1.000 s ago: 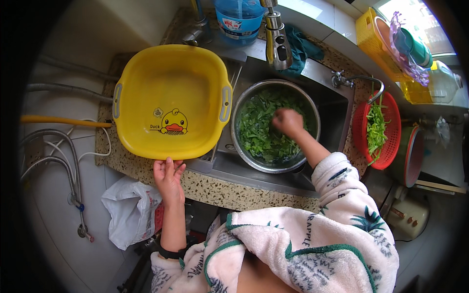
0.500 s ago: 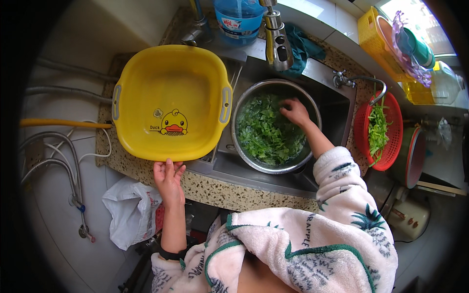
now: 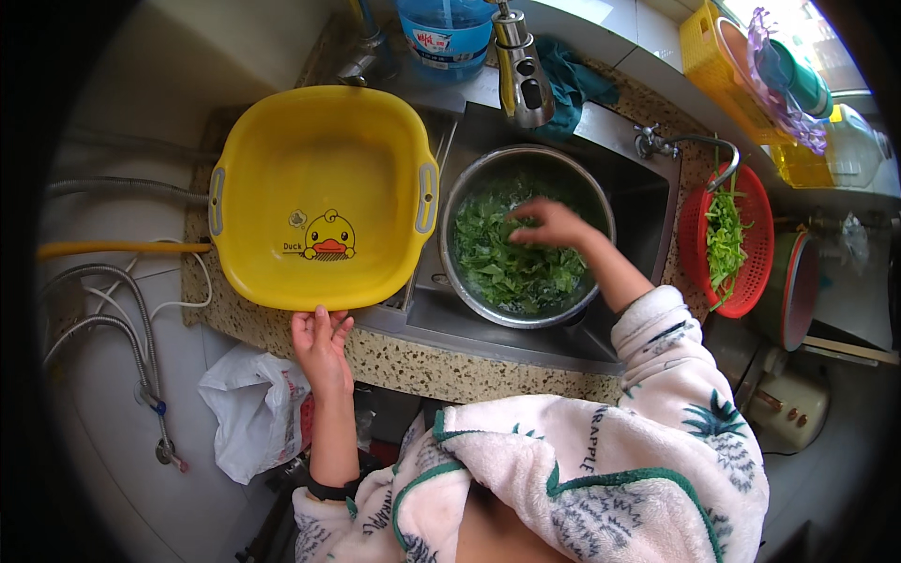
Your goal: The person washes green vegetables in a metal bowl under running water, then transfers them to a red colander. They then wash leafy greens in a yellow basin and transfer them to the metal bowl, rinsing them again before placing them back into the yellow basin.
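A square yellow plastic basin [image 3: 324, 169] with a cartoon duck and grey side handles rests at the left, partly over the sink edge. My left hand [image 3: 323, 352] is at its near rim, palm up; the thumb presses the rim and the other fingers curl beneath it. A round stainless steel pot [image 3: 605, 202] stands in the sink, holding leafy greens [image 3: 507, 258] in water. Above these greens reaches my right hand [image 3: 552, 227], its fingers apart with nothing seen between them; whether the fingertips touch the leaves I cannot tell.
A pull-down faucet [image 3: 523, 80] hangs behind the pot beside a dark teal cloth [image 3: 572, 84] and a blue bottle [image 3: 449, 42]. Right of the sink [image 3: 648, 155], a red colander [image 3: 755, 258] holds cut green stems [image 3: 725, 239]. Hoses run along the left wall.
My right hand has moved left and slightly nearer over the greens, and its fingers have spread. My left hand stays at the basin rim.
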The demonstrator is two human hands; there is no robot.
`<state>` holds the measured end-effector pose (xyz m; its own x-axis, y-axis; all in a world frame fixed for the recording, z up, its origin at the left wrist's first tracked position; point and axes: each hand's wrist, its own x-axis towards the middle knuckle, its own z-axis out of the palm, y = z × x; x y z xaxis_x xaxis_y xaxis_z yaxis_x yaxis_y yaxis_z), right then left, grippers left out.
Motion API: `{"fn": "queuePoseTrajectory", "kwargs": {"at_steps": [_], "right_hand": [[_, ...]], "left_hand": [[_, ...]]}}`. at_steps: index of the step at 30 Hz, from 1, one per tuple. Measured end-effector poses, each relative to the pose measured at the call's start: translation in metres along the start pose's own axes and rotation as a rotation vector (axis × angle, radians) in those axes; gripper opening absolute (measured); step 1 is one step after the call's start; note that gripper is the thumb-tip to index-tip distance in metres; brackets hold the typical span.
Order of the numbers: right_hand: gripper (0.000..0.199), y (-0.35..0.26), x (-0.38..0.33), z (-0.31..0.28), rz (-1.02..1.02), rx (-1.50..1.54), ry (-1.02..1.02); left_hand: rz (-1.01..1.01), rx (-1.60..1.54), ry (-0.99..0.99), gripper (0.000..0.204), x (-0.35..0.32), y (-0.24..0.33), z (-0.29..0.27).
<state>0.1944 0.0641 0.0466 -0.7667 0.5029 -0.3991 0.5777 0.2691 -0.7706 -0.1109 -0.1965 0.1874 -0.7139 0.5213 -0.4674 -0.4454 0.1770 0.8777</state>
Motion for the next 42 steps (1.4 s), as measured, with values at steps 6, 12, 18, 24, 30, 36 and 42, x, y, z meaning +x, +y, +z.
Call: {"fn": "queuePoseTrajectory", "kwargs": {"at_steps": [6, 12, 18, 24, 30, 36, 42], "right_hand": [[0.107, 0.046, -0.011, 0.013, 0.613, 0.237, 0.194], [0.126, 0.006, 0.005, 0.079, 0.498, 0.231, 0.147], [0.113, -0.029, 0.010, 0.114, 0.283, 0.162, -0.018], [0.096, -0.023, 0.010, 0.125, 0.142, 0.143, -0.048], [0.082, -0.034, 0.004, 0.134, 0.173, -0.071, 0.019], [0.073, -0.034, -0.019, 0.122, 0.144, 0.033, 0.134], [0.062, -0.039, -0.059, 0.061, 0.195, 0.346, 0.423]], "left_hand": [[-0.004, 0.003, -0.001, 0.014, 0.000, 0.000, 0.000], [-0.001, -0.001, 0.007, 0.014, 0.000, -0.002, 0.001], [0.004, -0.003, -0.005, 0.014, -0.002, -0.002, 0.002], [-0.020, -0.006, 0.005, 0.014, -0.004, -0.003, 0.004], [-0.063, -0.105, -0.025, 0.019, -0.001, -0.002, 0.002], [-0.125, -0.209, 0.011, 0.034, 0.003, 0.000, 0.009], [-0.210, -0.248, 0.034, 0.052, 0.011, 0.002, 0.017]]}}
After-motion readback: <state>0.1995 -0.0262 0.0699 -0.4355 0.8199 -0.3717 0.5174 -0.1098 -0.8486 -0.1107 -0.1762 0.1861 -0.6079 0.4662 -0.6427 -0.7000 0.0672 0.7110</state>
